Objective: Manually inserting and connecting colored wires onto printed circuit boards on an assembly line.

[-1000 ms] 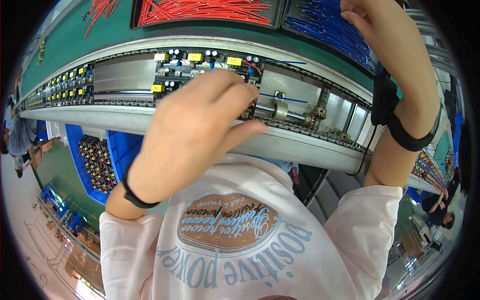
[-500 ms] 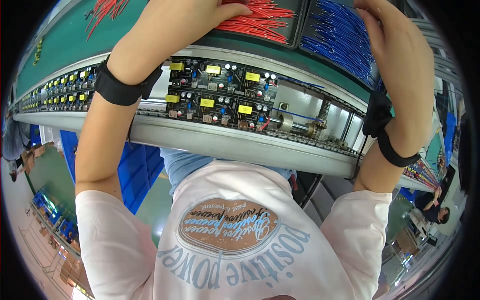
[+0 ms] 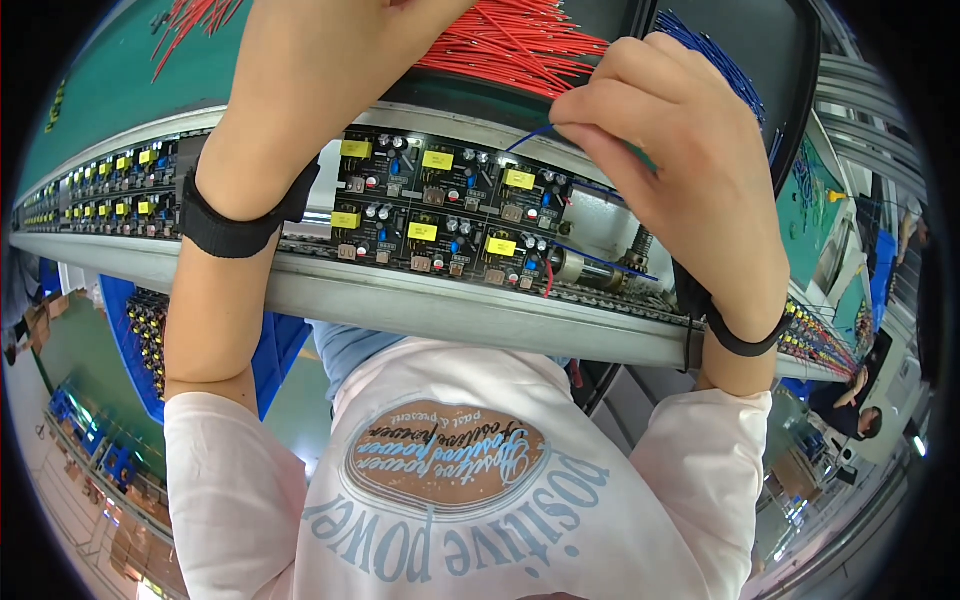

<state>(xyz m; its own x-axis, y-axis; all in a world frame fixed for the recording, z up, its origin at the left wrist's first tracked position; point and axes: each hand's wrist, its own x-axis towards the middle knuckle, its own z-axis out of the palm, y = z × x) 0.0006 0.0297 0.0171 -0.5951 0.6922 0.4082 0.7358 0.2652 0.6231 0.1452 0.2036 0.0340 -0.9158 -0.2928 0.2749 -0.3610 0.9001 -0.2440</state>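
Note:
My right hand (image 3: 665, 125) is closed in a pinch on a blue wire (image 3: 530, 137), above the conveyor's far rail. The wire's free end slants down to the left, over the far row of black circuit boards (image 3: 480, 195). At the top edge, my left hand (image 3: 375, 40) is beside a pile of red wires (image 3: 515, 50) in a dark tray; its fingertips are out of the picture. Yellow block parts and small blue and silver ones stand on the boards. One short red wire (image 3: 548, 278) and a blue wire (image 3: 605, 262) stick out at the boards' right end.
Blue wires (image 3: 715, 55) lie in a tray at the far right, partly behind my right hand. More boards (image 3: 120, 190) line the conveyor to the left. A metal rail (image 3: 430, 310) runs along its near side. Below it stands a blue bin (image 3: 285, 355); another person (image 3: 850, 412) is at right.
My right hand has come left and nearer from the blue wire tray, now with a blue wire in its fingers. My left hand has shifted slightly left and its fingertips have left the picture.

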